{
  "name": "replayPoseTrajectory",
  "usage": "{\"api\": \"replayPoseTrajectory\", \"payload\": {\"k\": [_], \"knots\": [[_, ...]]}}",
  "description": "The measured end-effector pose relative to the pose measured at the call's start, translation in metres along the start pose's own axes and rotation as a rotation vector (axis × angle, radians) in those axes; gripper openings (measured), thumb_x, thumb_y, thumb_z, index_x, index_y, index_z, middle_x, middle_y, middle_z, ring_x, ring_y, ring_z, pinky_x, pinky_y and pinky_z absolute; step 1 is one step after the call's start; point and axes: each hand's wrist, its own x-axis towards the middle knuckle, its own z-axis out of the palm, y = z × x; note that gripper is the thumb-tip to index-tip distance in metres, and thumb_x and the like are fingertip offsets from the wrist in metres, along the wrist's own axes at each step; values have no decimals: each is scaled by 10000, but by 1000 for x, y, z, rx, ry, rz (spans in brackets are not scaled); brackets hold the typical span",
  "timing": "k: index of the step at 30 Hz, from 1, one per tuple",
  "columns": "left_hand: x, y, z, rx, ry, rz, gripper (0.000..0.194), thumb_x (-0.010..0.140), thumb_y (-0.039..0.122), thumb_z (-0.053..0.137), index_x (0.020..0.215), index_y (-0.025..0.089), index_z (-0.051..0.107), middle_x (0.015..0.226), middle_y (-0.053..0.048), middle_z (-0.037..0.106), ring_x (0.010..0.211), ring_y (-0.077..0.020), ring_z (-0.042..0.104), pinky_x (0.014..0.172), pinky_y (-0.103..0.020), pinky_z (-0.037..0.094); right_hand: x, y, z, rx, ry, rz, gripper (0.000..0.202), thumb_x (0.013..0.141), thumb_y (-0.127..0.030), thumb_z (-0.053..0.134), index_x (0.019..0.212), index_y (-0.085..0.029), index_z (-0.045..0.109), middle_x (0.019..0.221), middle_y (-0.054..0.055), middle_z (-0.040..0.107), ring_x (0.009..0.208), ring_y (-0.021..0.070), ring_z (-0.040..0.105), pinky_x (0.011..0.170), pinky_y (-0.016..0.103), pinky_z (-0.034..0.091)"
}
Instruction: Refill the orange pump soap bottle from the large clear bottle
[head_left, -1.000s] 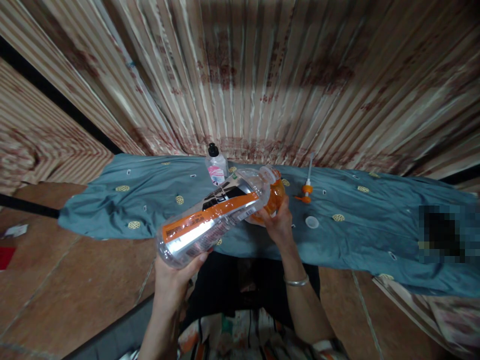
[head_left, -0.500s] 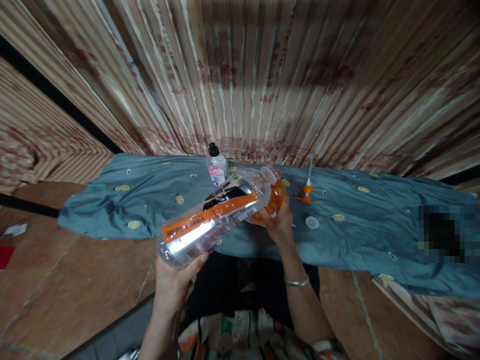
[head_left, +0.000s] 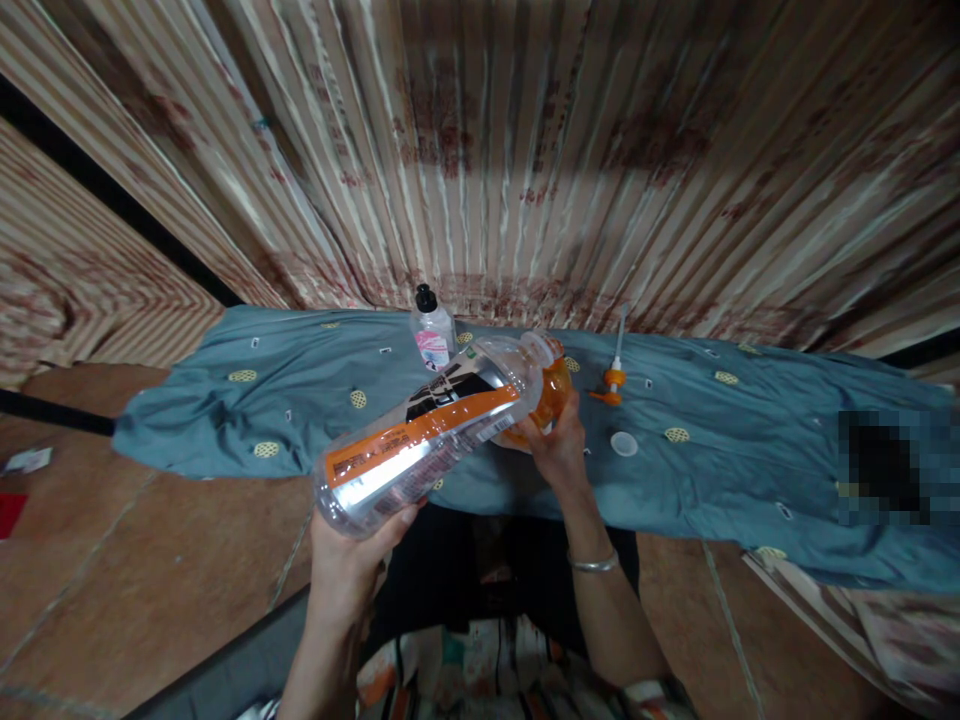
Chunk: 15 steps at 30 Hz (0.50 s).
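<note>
My left hand point(head_left: 352, 550) is wrapped round the base of a large clear plastic bottle point(head_left: 427, 435) with an orange and black label. The bottle is tilted, its neck pointing up and right, its mouth right at the top of an orange bottle point(head_left: 553, 395). Around that orange bottle my right hand point(head_left: 559, 440) is closed; its lower part is largely hidden behind the clear bottle and the fingers. Whether liquid runs between the two mouths I cannot tell. To the right lies an orange pump head point(head_left: 614, 380) with a clear tube. A small round white cap point(head_left: 623, 444) lies nearer me.
A clear bottle with a black top and pink label point(head_left: 433, 335) stands at the back of the cloth-covered surface point(head_left: 195, 400). Behind it hangs a striped curtain point(head_left: 480, 150). A pixelated dark patch point(head_left: 885, 468) covers something at the right.
Hardly anything differs. Both hands and both bottles keep their places, and the view has shifted very slightly.
</note>
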Motion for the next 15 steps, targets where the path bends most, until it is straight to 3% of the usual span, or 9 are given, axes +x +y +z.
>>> {"api": "replayPoseTrajectory", "payload": {"k": [15], "knots": [[0, 0, 1, 8, 2, 10, 658, 526, 310, 1071, 1116, 145, 832, 1135, -148, 859, 955, -253, 824, 798, -315, 709, 2, 0, -2, 23, -23, -21, 707, 807, -590, 811, 1375, -257, 554, 1283, 143, 804, 1124, 374, 800, 938, 528, 648]]}}
